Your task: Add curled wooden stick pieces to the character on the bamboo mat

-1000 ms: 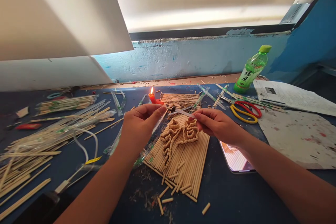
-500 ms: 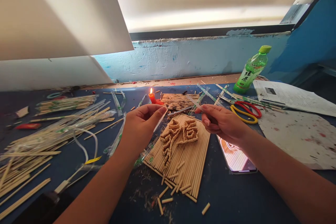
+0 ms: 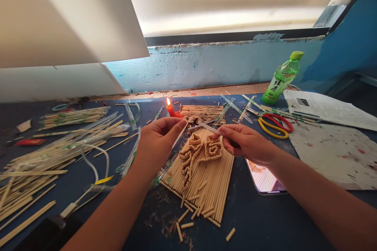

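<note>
My right hand (image 3: pixel 246 144) pinches a thin flat blade-like strip (image 3: pixel 207 126) that points left, over the top of a mat of bamboo sticks (image 3: pixel 206 180). Curly wooden shapes (image 3: pixel 202 151) lie glued on the mat. My left hand (image 3: pixel 159 139) hovers over the mat's left edge with its fingers curled together; a clear plastic sleeve (image 3: pixel 178 138) runs down from its fingertips, and I cannot make out whether they grip it. A lit orange candle (image 3: pixel 170 109) stands just behind the hands.
Heaps of chopsticks and plastic sleeves (image 3: pixel 44 153) fill the left. A phone (image 3: pixel 265 180) lies under my right wrist. Red and yellow scissors (image 3: pixel 275 124), a green bottle (image 3: pixel 281 78), papers (image 3: pixel 326 110) and a second stick mat (image 3: pixel 203 111) lie behind. Short stick offcuts (image 3: pixel 188 219) lie near.
My right hand swung the strip away to the upper right, then brought it back down and left over the mat. My left hand has hardly moved.
</note>
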